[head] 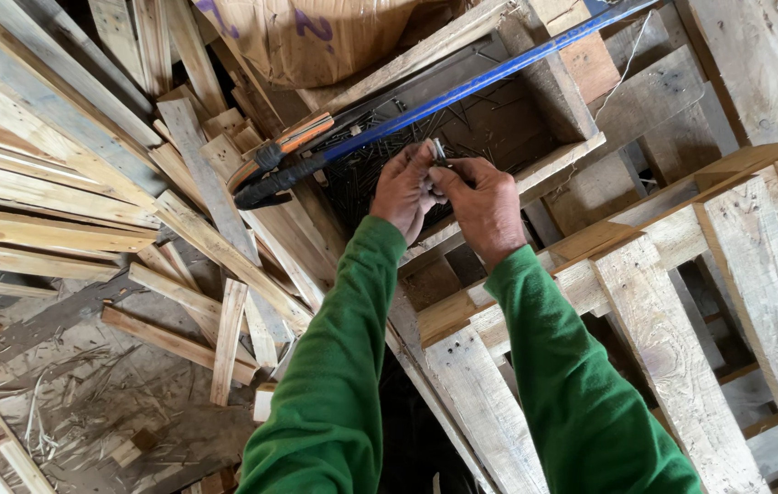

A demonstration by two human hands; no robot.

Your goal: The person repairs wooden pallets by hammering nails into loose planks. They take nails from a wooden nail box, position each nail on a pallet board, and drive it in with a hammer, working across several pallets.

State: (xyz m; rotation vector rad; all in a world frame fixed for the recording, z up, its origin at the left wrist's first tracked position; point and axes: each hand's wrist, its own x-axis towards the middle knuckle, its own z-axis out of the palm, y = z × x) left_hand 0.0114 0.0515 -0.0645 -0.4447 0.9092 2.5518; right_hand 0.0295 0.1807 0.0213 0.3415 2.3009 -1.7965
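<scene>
My two hands meet over a wooden box [535, 169] filled with dark nails [462, 123]. My left hand [404, 190] cups a few nails, fingers curled around them. My right hand [485, 203] pinches a small bunch of nails [438, 151] between thumb and fingertips, touching the left hand. Both arms wear green sleeves. A long blue bar [489, 78] with a black grip lies slanted across the box, just above my hands. A hammer with an orange and black handle [284, 146] rests beside the bar's grip.
A wooden pallet [681, 302] stands under my right arm. Loose planks and slats [50, 192] are piled at the left. Wood shavings and scraps cover the floor [87, 393] at the lower left. A brown sack [316, 37] sits at the top.
</scene>
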